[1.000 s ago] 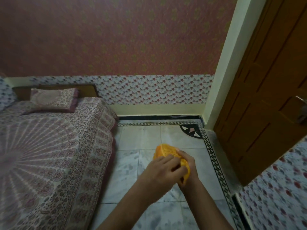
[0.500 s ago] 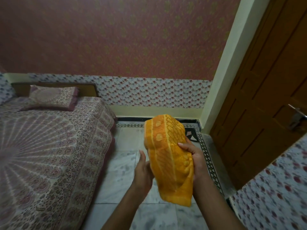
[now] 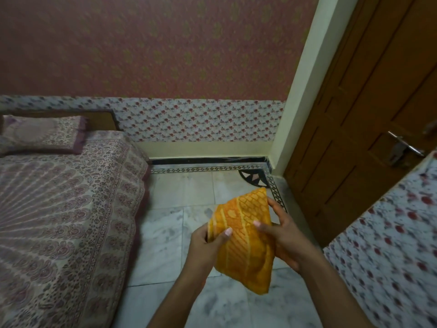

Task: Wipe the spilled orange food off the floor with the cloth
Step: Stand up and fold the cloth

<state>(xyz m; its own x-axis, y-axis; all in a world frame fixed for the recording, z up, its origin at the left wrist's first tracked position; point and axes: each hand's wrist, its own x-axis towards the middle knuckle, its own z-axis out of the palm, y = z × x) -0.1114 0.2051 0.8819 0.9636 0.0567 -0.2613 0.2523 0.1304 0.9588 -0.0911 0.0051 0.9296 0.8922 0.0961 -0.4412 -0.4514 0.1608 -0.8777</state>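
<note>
An orange patterned cloth [image 3: 243, 242] hangs folded in front of me, above the marble floor [image 3: 170, 235]. My left hand [image 3: 205, 247] pinches its left edge with the thumb on the front. My right hand [image 3: 283, 240] grips its right side, thumb across the front and fingers behind. No spilled orange food shows on the visible floor.
A bed [image 3: 59, 209] with a patterned sheet and a pillow [image 3: 40, 136] fills the left. A brown wooden door [image 3: 354, 138] with a metal handle [image 3: 402, 147] stands at the right. A floral-papered wall [image 3: 390, 245] is at the lower right.
The cloth went from bunched in both hands to hanging unfolded. My left hand, which was beside the cloth half a second ago, now pinches its left edge. The view tilted slightly.
</note>
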